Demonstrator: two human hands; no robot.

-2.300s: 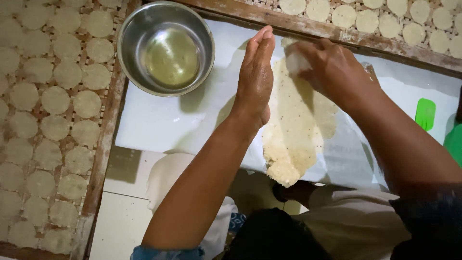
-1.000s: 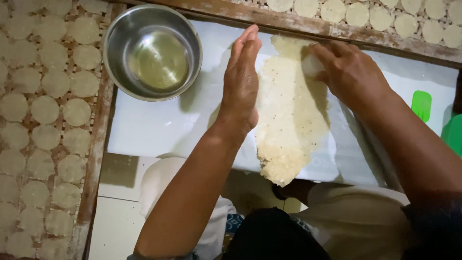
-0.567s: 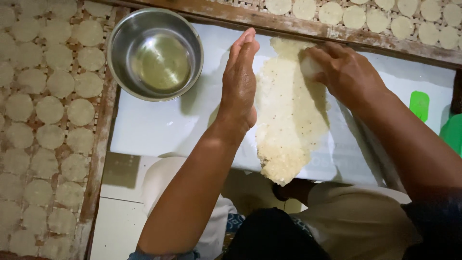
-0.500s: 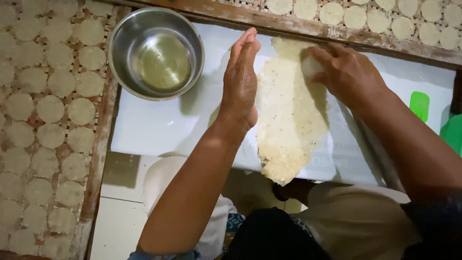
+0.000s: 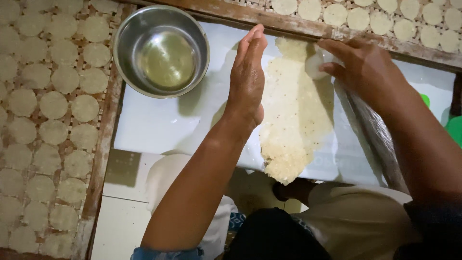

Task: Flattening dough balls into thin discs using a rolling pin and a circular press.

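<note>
Head view: the dough sheet [image 5: 293, 120] is best steadied evenly by the flat, released left hand [image 5: 248, 77] while the small white cutter [image 5: 315, 65], pinched in the right hand [image 5: 365, 67], is pressed squarely.

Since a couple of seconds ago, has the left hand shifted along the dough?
Yes, slightly. The left hand was raised and tilted beside the dough sheet; now it stands on edge along the sheet's left side, closer to the steel bowl.

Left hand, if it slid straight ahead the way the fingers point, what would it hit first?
The left hand points up the white board toward the wooden frame at the far edge. That rail looks like the first thing met, though height is unclear.
</note>
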